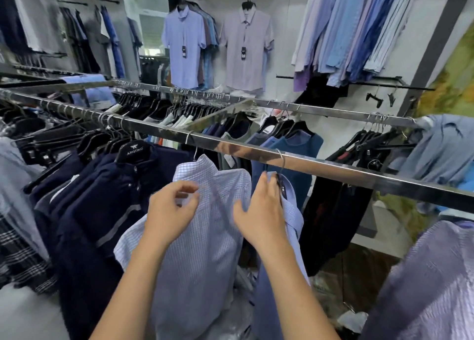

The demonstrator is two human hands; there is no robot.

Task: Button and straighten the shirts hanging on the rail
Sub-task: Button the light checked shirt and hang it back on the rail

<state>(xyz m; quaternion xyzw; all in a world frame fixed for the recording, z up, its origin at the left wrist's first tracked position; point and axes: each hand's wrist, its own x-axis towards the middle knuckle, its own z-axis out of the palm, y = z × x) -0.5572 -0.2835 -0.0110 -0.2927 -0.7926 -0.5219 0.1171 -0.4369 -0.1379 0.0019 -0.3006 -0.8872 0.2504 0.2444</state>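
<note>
Now: checked shirt in both hands at the rail

Hangs, the pale checked shirt [205, 237], from the steel rail [307, 160], just beside navy jackets [102, 198]. Left hand [171, 211] on its shoulder, fingers loosely curled, pinching nothing clearly. Right hand [261, 211] flat against the neighbouring blue shirt [292, 211], fingers extended near its hanger hook [280, 165].

checked shirt [205, 237] hangs on rail [256, 149], right of jackets [102, 198].
</note>
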